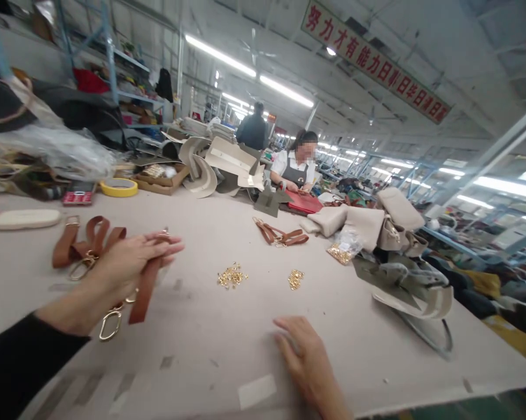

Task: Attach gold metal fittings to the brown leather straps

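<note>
My left hand (pixel 136 256) reaches across a brown leather strap (pixel 146 294), its fingers fairly straight and the strap held beneath them; the thumb is hidden. Below the wrist, a gold clasp (pixel 110 325) rests on the table. More brown straps (pixel 97 236) with gold hardware lie beside the hand, partly behind it. My right hand (pixel 307 361) is low over the table, thumb and index finger apart, with nothing visible in it. Beyond it are two heaps of small gold metal pieces, a wider pile (pixel 232 276) and a smaller pile (pixel 295 279).
Another strap bundle (pixel 280 234) lies farther back on the table (pixel 228 338). At left are yellow tape (pixel 118 187) and a cream case (pixel 27 219). Beige bag parts (pixel 363 227) and a plastic bag of gold pieces (pixel 344 248) stand right. A co-worker (pixel 295 163) handles red material behind.
</note>
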{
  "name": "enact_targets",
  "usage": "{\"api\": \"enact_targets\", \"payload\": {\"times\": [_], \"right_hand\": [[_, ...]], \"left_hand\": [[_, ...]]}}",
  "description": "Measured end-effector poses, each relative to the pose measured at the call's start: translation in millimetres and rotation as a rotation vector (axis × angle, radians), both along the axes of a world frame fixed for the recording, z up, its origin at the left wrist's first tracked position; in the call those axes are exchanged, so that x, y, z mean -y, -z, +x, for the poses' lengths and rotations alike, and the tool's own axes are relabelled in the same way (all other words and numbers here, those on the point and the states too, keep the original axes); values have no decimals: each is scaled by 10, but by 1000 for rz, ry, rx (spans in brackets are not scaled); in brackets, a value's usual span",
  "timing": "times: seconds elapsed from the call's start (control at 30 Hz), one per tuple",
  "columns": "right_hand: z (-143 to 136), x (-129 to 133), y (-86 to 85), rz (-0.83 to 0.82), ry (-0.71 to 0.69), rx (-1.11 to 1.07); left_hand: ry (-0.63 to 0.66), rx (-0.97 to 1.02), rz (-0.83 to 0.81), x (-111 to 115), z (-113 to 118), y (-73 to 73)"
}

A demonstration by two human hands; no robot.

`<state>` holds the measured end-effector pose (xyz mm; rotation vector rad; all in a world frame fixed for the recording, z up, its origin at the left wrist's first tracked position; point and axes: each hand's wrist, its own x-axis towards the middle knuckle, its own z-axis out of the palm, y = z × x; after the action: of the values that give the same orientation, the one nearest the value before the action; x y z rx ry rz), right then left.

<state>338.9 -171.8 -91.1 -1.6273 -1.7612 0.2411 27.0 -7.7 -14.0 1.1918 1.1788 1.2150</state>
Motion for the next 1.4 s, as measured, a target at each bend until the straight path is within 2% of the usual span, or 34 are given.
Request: {"api": "enact_targets", "payload": {"times": [0.07,0.2,0.37,0.47,0.57,0.73,0.9,1.17,1.3,1.4], "right_hand": [[-281,-344,-12,-42,-92,90],[-619,-878,7,-77,-56,226],[-725,-1214,98,-76,-35,375],[-713,-1273,163,-72,-40,427],[-689,-1298,212,-19,-106,453],[-686,-1324,276,83,-156,459],[-669,-1325,325,129,-111,504],[-670,-1329,384,154,-110,565],[-663,-1310,333,116,-171,419],[-626,-1276,197,19,-193,12]], "left_hand": [[76,150,-129,-31,262,69],[216,217,-209,-182,701,183],[259,308,-196,-313,831,369],[363,389,-263,-278,831,492],[464,346,-243,-216,838,528],[446,134,-45,-178,824,471],[463,177,-89,-191,821,522],[489,145,-61,-208,884,642],[445,31,-50,-233,895,705],[435,-11,-58,-224,905,740]]}}
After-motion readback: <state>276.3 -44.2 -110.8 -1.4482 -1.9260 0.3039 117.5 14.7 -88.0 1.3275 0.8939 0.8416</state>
